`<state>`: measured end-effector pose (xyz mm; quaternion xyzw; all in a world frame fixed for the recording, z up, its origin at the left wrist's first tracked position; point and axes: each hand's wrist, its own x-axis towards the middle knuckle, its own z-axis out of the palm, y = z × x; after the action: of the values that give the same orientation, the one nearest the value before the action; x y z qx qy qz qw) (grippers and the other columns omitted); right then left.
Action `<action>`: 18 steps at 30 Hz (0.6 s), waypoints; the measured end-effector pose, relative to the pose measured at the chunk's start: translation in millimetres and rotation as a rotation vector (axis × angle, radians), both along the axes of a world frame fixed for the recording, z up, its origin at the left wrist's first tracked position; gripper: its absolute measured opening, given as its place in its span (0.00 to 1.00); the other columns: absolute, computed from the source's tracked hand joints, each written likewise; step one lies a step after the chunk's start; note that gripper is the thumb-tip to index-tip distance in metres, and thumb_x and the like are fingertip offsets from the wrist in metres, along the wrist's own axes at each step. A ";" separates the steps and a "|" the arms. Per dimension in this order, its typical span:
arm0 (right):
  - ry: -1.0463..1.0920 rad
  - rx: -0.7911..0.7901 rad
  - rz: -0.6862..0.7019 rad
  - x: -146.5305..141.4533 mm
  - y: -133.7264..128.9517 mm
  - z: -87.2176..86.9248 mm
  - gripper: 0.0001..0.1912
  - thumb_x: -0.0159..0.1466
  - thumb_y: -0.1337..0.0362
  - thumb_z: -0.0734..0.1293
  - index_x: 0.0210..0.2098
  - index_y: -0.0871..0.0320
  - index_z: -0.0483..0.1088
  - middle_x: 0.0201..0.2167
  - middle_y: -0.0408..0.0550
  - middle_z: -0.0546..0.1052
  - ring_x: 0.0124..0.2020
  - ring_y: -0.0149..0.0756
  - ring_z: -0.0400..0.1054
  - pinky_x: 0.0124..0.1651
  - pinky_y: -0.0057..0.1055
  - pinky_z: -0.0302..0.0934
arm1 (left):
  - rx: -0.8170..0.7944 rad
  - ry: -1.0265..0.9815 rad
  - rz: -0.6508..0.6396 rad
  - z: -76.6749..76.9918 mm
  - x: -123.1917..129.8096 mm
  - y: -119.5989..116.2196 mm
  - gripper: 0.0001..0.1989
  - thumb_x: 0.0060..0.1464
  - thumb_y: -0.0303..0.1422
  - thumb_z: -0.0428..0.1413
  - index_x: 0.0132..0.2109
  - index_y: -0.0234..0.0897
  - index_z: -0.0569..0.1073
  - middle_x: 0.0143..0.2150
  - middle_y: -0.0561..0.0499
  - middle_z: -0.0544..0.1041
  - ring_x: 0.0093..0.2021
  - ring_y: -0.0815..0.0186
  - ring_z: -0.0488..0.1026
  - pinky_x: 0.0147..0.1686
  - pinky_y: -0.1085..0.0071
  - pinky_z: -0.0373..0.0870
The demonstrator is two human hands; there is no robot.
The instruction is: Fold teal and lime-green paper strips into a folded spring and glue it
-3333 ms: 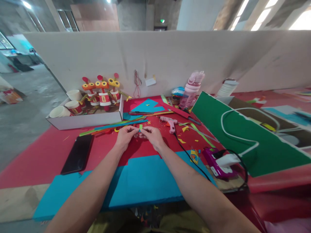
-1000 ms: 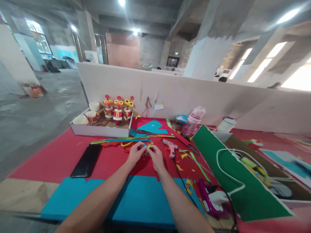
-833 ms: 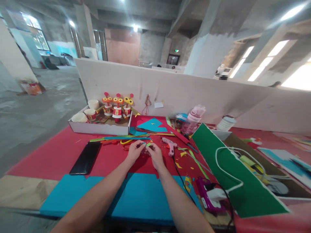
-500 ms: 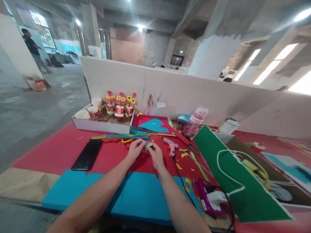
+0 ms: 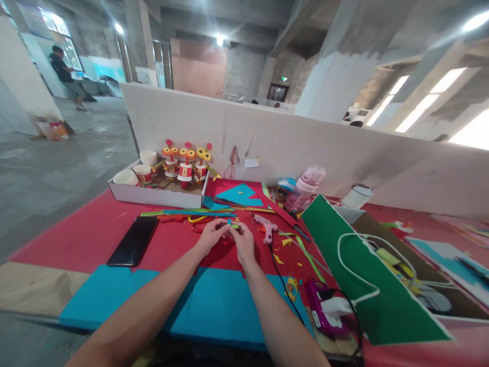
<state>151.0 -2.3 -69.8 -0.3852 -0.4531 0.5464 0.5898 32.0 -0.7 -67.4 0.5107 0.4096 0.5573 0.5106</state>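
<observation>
My left hand (image 5: 211,235) and my right hand (image 5: 243,241) meet over the red table covering (image 5: 171,244). Between their fingertips is a small folded piece of blue and green paper (image 5: 229,223), which both hands pinch. Paper strips (image 5: 191,212) in blue, green and orange lie just beyond the left hand. To the right of my right hand rests a pink glue gun (image 5: 268,228) with a black cord. Yellow paper scraps (image 5: 287,242) are scattered beside it.
A white box (image 5: 158,196) holds paper cups and cup figures. A black phone (image 5: 133,241) lies left. On the right are a pink bottle (image 5: 305,187), a purple power strip (image 5: 324,311) and a green board (image 5: 374,285). A person (image 5: 64,74) stands far left.
The view has shifted slightly. Both hands remain together at the paper piece, whose green part now points more to the right. The distant person has changed position.
</observation>
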 end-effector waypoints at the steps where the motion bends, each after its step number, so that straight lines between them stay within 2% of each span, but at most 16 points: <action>1: 0.009 -0.009 0.022 -0.1 -0.1 0.3 0.17 0.50 0.54 0.70 0.35 0.57 0.69 0.30 0.44 0.76 0.30 0.35 0.71 0.38 0.34 0.67 | 0.001 -0.002 -0.001 0.1 -0.4 -0.1 0.15 0.45 0.42 0.60 0.34 0.33 0.74 0.28 0.50 0.74 0.26 0.68 0.69 0.26 0.74 0.65; 6: 0.066 -0.029 0.094 0.1 0.2 2.5 0.16 0.50 0.56 0.70 0.35 0.57 0.68 0.28 0.44 0.76 0.27 0.35 0.71 0.34 0.34 0.67 | 0.001 -0.013 0.058 -0.1 -1.6 -0.2 0.13 0.46 0.41 0.59 0.30 0.33 0.74 0.25 0.51 0.73 0.24 0.71 0.67 0.24 0.75 0.64; 12: 0.060 -0.004 0.040 0.2 -1.1 3.7 0.12 0.51 0.58 0.70 0.30 0.56 0.67 0.25 0.41 0.74 0.25 0.32 0.70 0.33 0.32 0.67 | -0.025 -0.034 0.062 2.3 -0.9 -1.4 0.12 0.41 0.38 0.62 0.31 0.33 0.74 0.28 0.50 0.75 0.27 0.67 0.70 0.27 0.73 0.67; 15: 0.018 -0.015 0.043 0.9 -0.3 2.2 0.11 0.51 0.57 0.70 0.28 0.57 0.68 0.24 0.41 0.73 0.26 0.33 0.69 0.33 0.32 0.67 | -0.038 -0.008 0.110 3.8 -1.0 -1.3 0.11 0.40 0.37 0.62 0.29 0.34 0.74 0.25 0.51 0.74 0.24 0.69 0.69 0.25 0.73 0.66; 18: -0.045 -0.020 -0.017 4.3 2.4 1.2 0.13 0.51 0.55 0.70 0.28 0.58 0.69 0.22 0.42 0.72 0.25 0.32 0.67 0.32 0.30 0.65 | -0.057 0.006 0.140 4.2 -1.6 -0.8 0.11 0.40 0.37 0.62 0.28 0.33 0.73 0.21 0.53 0.72 0.20 0.71 0.66 0.21 0.75 0.62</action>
<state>155.3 0.1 -68.6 -0.4071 -0.4575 0.5368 0.5803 30.3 -1.5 -63.2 0.4677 0.4616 0.5784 0.4834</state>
